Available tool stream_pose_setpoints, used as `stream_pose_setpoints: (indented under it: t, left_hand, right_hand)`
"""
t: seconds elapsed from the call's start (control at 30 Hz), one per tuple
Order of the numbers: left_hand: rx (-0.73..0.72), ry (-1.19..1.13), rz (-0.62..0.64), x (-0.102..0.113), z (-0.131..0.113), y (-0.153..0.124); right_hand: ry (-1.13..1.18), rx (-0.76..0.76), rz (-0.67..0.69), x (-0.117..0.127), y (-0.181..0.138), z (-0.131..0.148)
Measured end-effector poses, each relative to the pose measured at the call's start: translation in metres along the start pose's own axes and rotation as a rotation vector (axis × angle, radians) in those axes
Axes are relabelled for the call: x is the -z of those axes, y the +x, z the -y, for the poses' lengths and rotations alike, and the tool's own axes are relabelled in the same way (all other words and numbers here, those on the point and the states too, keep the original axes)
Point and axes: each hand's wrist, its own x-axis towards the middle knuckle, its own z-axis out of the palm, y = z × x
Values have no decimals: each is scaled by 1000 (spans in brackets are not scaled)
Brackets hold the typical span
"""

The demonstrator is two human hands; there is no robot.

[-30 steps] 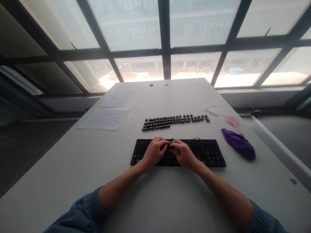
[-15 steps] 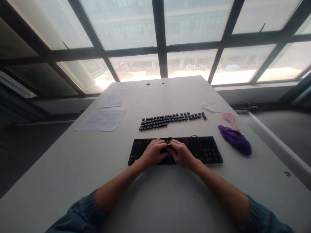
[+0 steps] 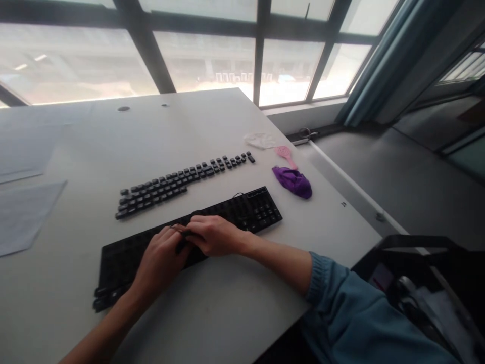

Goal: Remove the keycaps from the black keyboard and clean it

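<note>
We're apparently fiddling with the keyboard (image 3: pixel 131 250), left hand (image 3: pixel 161 254) and right hand (image 3: pixel 214 235) mostly curled, can't tell round what, probably needing steady pinching next.

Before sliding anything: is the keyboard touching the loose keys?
Apart. The head view shows a strip of white table between the keyboard and the loose keys.
</note>
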Motion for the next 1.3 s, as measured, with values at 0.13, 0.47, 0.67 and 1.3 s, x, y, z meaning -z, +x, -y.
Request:
stream_pose_setpoints:
  t: [0.13, 0.47, 0.67, 1.3]
  left_hand:
    - [-18, 68, -8, -5, 7, -4]
    - [-64, 106, -5, -4, 8, -4]
    - [-49, 80, -8, -2, 5, -4]
    - [30, -130, 59, 8, -12, 2]
  right_hand:
    - [-16, 20, 15, -1, -1, 0]
    - [-30, 7, 24, -3, 0, -3]
    - [1, 20, 9, -2, 0, -2]
    - [323, -92, -92, 1, 2, -7]
